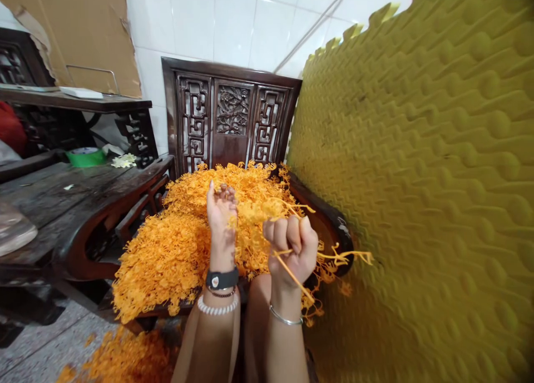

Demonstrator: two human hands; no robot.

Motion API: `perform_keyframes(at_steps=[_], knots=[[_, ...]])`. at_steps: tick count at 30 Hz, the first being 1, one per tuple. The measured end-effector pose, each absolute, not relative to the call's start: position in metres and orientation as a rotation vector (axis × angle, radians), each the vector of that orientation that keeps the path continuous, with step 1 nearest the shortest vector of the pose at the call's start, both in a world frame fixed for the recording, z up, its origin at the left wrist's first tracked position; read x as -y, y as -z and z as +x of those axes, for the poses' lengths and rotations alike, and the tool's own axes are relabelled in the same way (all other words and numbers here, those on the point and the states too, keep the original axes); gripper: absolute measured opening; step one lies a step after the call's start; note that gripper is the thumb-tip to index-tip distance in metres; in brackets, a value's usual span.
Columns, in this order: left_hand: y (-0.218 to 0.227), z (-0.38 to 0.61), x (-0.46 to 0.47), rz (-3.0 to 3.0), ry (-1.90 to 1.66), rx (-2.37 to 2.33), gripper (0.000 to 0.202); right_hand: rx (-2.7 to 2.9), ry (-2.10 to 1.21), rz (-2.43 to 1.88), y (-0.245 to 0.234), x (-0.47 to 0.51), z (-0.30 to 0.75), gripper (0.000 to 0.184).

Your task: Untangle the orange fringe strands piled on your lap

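A large heap of curly orange plastic flower pieces (pixel 167 255) covers the seat of a dark carved wooden chair (pixel 231 149). Over the middle of this heap is my left hand (pixel 223 208), palm turned up, thumb and fingers apart, with nothing plainly held; its fingers are somewhat blurred. To its right, my right hand (pixel 292 247) is closed in a fist around orange plastic flower stems (pixel 294 277). Thin stem ends and branching tips stick out on both sides of that fist. Blurred orange pieces show between the two hands.
A tall yellow foam mat (pixel 409 149) stands along the right side. On the left, a dark wooden bench (pixel 37 188) carries a green tape roll (pixel 86 157). More orange pieces (pixel 125 358) lie low at the front left. Cardboard (pixel 92 33) leans behind the bench.
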State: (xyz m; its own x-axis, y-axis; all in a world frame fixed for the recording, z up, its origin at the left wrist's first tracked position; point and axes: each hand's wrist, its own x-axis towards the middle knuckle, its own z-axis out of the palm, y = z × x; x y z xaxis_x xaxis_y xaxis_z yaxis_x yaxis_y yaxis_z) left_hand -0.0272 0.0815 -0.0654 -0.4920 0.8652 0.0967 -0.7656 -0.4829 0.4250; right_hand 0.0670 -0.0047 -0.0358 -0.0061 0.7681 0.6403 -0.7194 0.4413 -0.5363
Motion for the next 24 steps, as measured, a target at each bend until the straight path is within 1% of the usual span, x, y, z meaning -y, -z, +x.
perform_keyframes(at_steps=[4,6,11,14,16,17,18,21,24], knots=[[0.054,-0.031,-0.056,0.246,-2.16,-0.163,0.003,1.068,-1.166,-0.117,0.033,0.001,0.076,0.048],[0.053,-0.036,-0.05,0.242,-2.133,-0.111,0.007,1.059,-1.187,-0.128,0.034,-0.004,0.08,0.048],[0.057,-0.047,-0.049,0.44,-1.915,-0.07,0.015,0.983,-1.242,-0.117,0.034,-0.007,0.084,0.048],[0.05,-0.043,-0.036,0.598,-1.965,-0.079,0.023,0.963,-1.265,-0.104,0.033,-0.007,0.085,0.048],[0.043,-0.037,-0.022,0.722,-1.949,-0.016,0.017,0.961,-1.275,-0.128,0.032,-0.007,0.086,0.048],[0.039,-0.034,-0.015,0.794,-1.891,0.017,0.012,0.963,-1.281,-0.142,0.032,-0.007,0.087,0.048],[0.037,-0.029,-0.009,0.866,-1.825,0.026,0.012,0.967,-1.29,-0.151,0.032,-0.006,0.087,0.048],[0.036,-0.014,-0.001,1.095,-1.751,-0.165,0.026,0.989,-1.324,-0.153,0.032,-0.005,0.09,0.052],[0.041,0.001,-0.006,1.4,-1.81,-0.569,0.03,1.04,-1.293,-0.184,0.033,-0.004,0.093,0.057]])
